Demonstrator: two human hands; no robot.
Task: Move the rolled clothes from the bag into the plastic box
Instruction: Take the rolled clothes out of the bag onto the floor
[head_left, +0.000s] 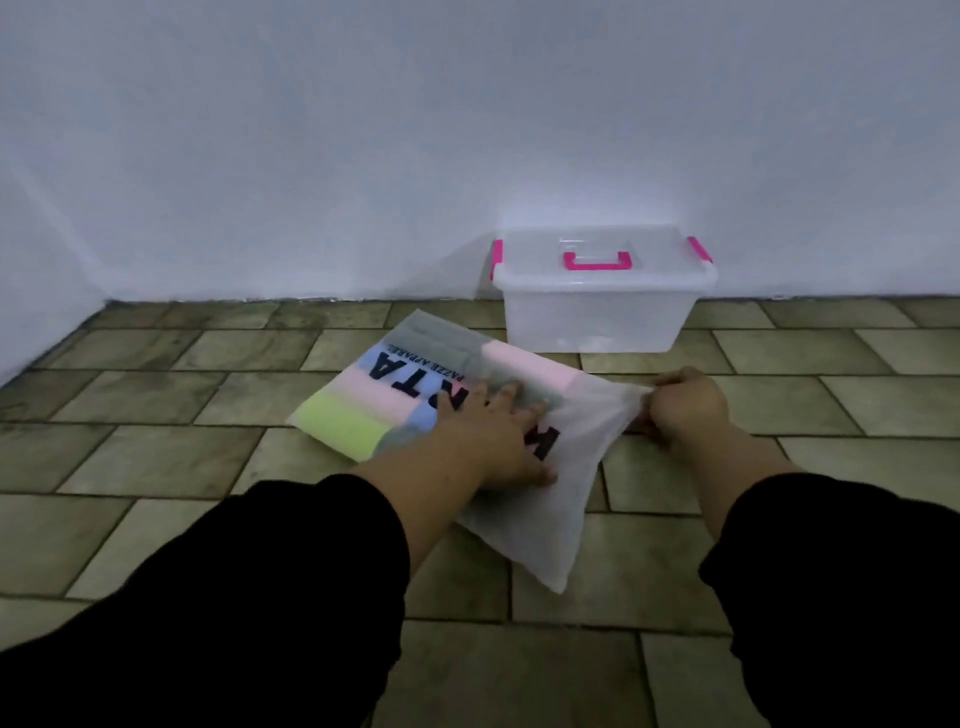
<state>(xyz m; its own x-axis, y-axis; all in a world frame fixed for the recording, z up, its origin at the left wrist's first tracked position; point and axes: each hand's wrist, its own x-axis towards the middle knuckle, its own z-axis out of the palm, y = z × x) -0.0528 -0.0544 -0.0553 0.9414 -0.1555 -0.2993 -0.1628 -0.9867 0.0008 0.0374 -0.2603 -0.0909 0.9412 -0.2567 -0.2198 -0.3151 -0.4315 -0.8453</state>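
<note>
On a floor of greenish-brown tiles (156, 457), close to a white wall (363, 130), a translucent white bag (550, 514) lies flat. Black lettering is printed across it. Through the thin material, rolled clothes (363, 405) show as soft blocks of colour: yellow-green at the near left corner, then pale pink, light blue and grey, with another pink piece toward the far right. All of them are inside the bag.

The left hand (498, 441) rests palm down on the middle of the bag, fingers spread and pressing flat on the material. The right hand (685, 405) is at the bag's right corner, its fingers curled together and pinching the edge, which is pulled taut toward it; blur makes it hard to tell exactly which fingers grip. Both forearms wear black sleeves (260, 597).

Just beyond the bag, against the wall, stands a clear plastic box (597, 317). Its lid (530, 260) is on, with a pink handle (597, 261) on top and pink latches at both ends. The box looks empty, and the bag's far edge lies just in front of it.
</note>
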